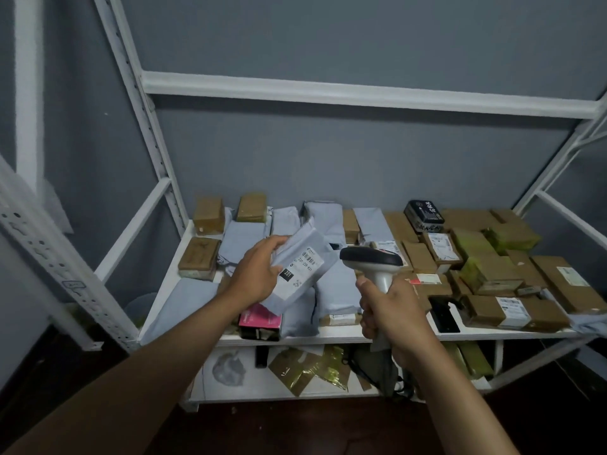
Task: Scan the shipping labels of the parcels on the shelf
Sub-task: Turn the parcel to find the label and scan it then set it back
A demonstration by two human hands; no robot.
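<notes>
My left hand (254, 274) grips a grey poly mailer parcel (303, 275) by its left edge and holds it tilted above the shelf. Its white shipping label (303, 267), with a barcode and a black "231" square, faces up towards me. My right hand (391, 316) grips the handle of a white barcode scanner (371, 259). The scanner's dark head sits just right of the parcel, level with the label. No scan beam shows on the label.
The white metal shelf (341, 331) carries several grey mailers on the left and several brown cardboard boxes (492, 274) on the right. A pink box (259, 318) lies at the front edge. Gold-foil packets (308, 366) lie on the lower shelf. White uprights frame both sides.
</notes>
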